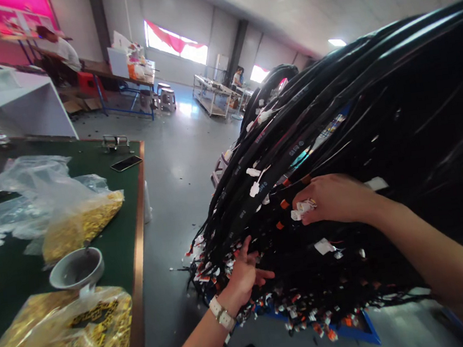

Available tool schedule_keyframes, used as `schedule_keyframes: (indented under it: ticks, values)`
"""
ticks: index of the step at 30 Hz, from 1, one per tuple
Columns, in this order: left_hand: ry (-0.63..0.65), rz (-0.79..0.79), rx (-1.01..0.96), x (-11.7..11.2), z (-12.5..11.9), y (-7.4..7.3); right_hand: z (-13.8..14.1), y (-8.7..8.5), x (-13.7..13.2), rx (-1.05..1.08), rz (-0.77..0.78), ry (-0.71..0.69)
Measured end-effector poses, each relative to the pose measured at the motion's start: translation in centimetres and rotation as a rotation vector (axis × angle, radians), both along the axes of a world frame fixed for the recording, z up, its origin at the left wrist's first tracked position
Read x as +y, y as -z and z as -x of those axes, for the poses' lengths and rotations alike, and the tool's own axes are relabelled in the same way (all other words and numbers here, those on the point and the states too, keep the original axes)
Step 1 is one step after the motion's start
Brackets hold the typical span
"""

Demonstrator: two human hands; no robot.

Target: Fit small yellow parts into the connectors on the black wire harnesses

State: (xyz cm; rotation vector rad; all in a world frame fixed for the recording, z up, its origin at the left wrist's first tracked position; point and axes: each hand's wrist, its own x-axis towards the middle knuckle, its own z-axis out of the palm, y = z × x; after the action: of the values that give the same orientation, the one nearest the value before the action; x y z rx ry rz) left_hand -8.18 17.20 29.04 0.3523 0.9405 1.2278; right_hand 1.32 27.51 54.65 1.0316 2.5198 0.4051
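A thick hanging bundle of black wire harnesses fills the right half of the head view, with white and orange connectors at many of its ends. My right hand is closed around a white connector at the bundle's middle. Lower and to the left, my left hand, with a pale watch on its wrist, lies against the harnesses, its fingers spread and nothing visible in them. Close by hang more white connectors and an orange connector.
On the green table at left are a bag of yellow parts, a grey bowl, another open bag and a phone. A blue tray lies beneath the harnesses. People sit at benches behind.
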Motion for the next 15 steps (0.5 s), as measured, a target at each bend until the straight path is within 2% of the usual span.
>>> schedule_keyframes:
  ticks: [2, 4, 6, 8, 11, 15]
  values:
    - [-0.015, -0.025, 0.059, 0.0, 0.1, 0.2, 0.1, -0.1, -0.1, -0.004, -0.002, 0.0]
    - [-0.003, -0.037, 0.027, -0.1, 0.3, 0.3, 0.1, -0.2, -0.2, -0.007, -0.005, 0.003]
    - [0.05, -0.022, -0.12, 0.0, 0.5, 0.5, 0.2, -0.3, -0.3, -0.01, -0.007, 0.005]
    - [0.08, 0.076, -0.31, 0.1, 0.5, 0.9, 0.2, -0.3, -0.4, -0.012, -0.009, 0.006]
    - [-0.01, 0.273, -0.441, 0.4, 0.2, 2.1, 0.2, -0.2, -0.4, -0.008, -0.016, 0.009]
    - [-0.161, 0.363, -0.39, 0.7, -0.7, 4.7, 0.1, -0.1, -0.2, -0.006, -0.013, 0.016]
